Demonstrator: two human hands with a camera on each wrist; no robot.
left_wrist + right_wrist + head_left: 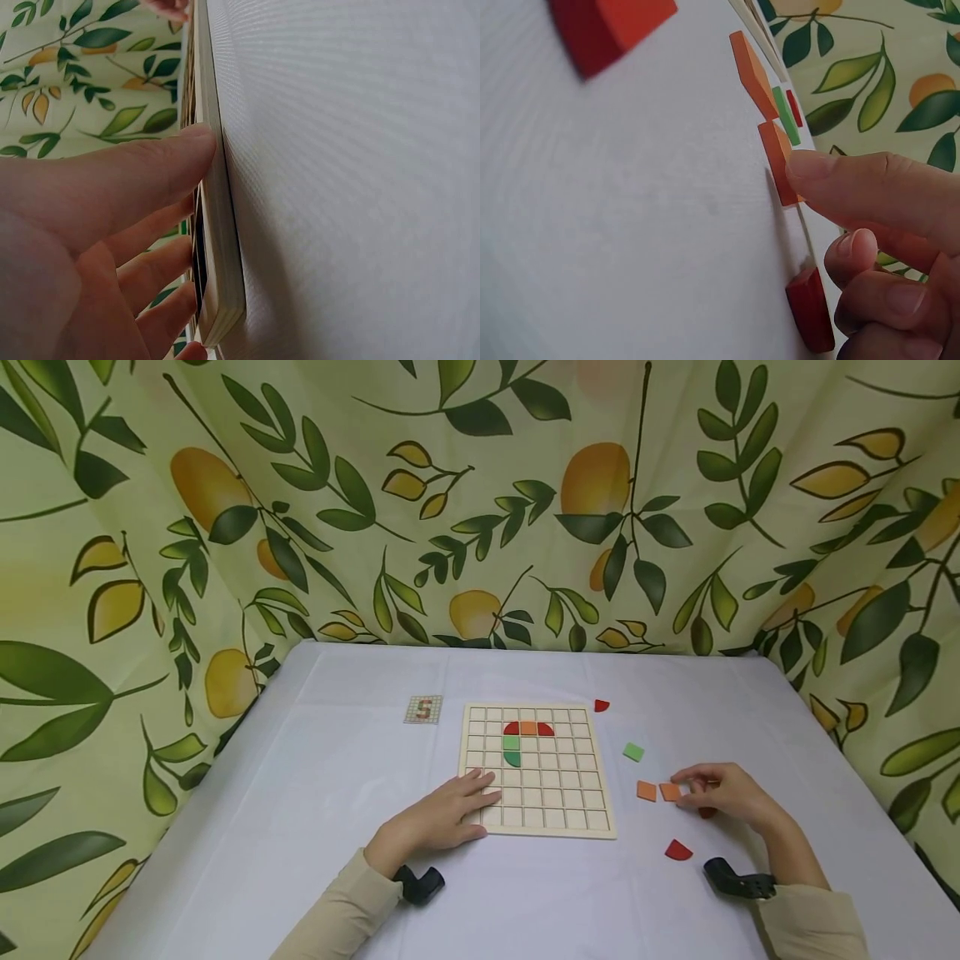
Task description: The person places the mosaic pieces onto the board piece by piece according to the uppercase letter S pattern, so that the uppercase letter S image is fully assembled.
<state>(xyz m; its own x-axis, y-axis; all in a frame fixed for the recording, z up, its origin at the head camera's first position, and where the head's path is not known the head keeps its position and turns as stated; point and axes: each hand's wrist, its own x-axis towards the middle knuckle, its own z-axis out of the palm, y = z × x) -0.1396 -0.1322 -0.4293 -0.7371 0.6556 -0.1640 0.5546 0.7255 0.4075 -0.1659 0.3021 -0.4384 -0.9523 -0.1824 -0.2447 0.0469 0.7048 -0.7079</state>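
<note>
The wooden grid board point(555, 827) lies flat on the table. My left hand point(450, 810) rests on its near left corner, fingers spread over the cells and thumb point(172, 157) along the near edge. Set in its upper cells are red quarter-rounds point(545, 729) on both sides of an orange square point(528, 727), with a light green square point(511, 742) and a dark green quarter-round point(512, 759) below. To the right of the board, my right hand point(723, 793) pinches an orange square tile point(778, 165) between thumb and index finger. Its other fingers are curled.
Beside the pinched tile lies another orange square point(646, 791). A light green square point(633, 752) and red quarter-rounds point(678, 850) are scattered around, one partly under the right hand. A small pattern card point(423, 710) sits left of the board. Behind hangs a leaf-print curtain point(480, 527).
</note>
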